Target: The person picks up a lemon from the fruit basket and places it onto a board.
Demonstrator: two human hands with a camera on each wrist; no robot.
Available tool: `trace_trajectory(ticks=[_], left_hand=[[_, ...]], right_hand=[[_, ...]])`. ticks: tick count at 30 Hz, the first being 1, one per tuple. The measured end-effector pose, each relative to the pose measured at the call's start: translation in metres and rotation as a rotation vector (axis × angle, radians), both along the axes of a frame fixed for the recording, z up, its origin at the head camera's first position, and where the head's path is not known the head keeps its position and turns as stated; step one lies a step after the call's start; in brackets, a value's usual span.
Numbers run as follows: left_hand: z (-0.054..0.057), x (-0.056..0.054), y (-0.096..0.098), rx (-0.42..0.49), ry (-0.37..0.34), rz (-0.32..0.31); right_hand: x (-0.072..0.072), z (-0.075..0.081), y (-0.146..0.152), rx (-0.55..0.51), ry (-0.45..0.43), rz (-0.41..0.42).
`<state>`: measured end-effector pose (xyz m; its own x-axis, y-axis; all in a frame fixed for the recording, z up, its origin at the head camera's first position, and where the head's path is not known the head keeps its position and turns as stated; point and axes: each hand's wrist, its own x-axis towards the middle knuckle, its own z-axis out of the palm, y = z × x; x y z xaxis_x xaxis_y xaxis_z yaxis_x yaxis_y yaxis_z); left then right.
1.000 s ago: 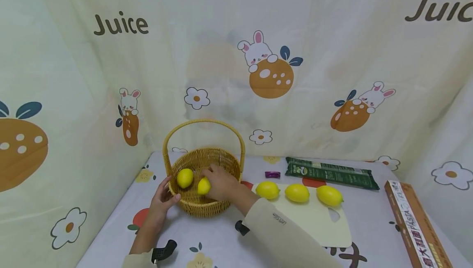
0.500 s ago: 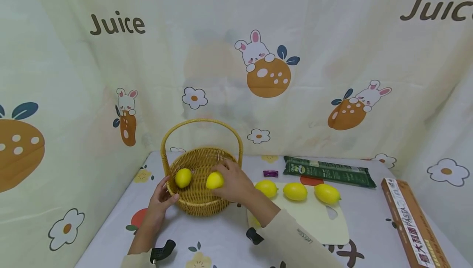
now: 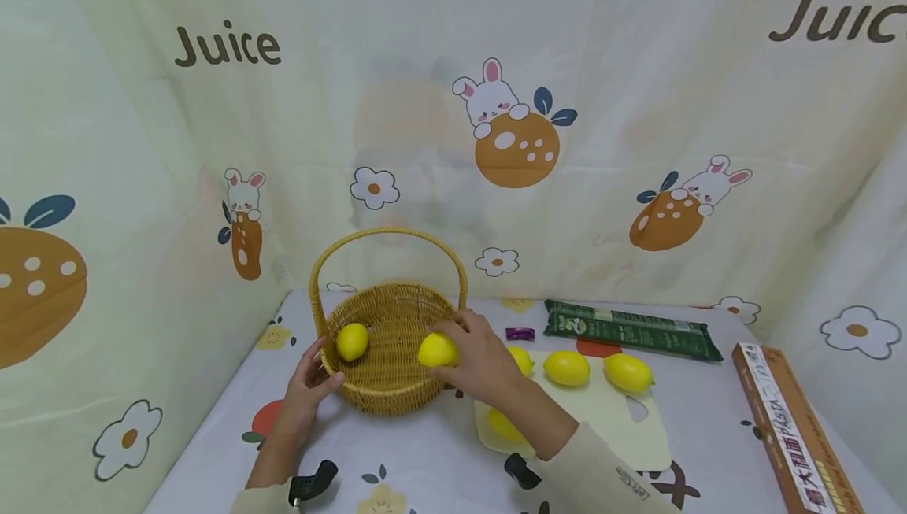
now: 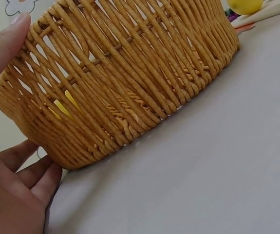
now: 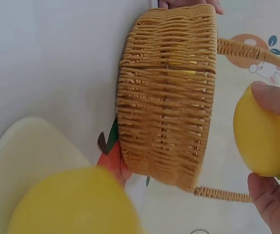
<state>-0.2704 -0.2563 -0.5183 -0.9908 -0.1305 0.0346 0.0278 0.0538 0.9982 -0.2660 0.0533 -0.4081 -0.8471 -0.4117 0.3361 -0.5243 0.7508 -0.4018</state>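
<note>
On the white-covered bench, holding a springy-looking round golden wicker basket by its side with the left hand, and pinching in the right hand, above the basket's right side, a yellow oval lemon, probably firm, slick, best gripped mid-body.

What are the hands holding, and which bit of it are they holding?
The right hand holds a lemon, pinched near its two ends. The left hand holds the basket by its side.
</note>
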Motion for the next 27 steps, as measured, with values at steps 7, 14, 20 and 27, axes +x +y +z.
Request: trace_trajectory(ticks=[7,14,20,27], left_hand=[[0.0,0.002,0.005,0.013,0.014,-0.011],[0.0,0.005,0.006,0.013,0.008,0.0],[0.001,0.004,0.005,0.011,0.01,0.0],[0.004,0.004,0.002,-0.005,0.019,-0.008]], right_hand=[[0.013,-0.01,0.032,-0.025,0.031,-0.056],[0.019,-0.023,0.063,-0.012,-0.02,-0.164],[0.024,-0.03,0.085,-0.013,-0.086,-0.239],[0.028,-0.036,0.111,-0.043,-0.097,-0.281]])
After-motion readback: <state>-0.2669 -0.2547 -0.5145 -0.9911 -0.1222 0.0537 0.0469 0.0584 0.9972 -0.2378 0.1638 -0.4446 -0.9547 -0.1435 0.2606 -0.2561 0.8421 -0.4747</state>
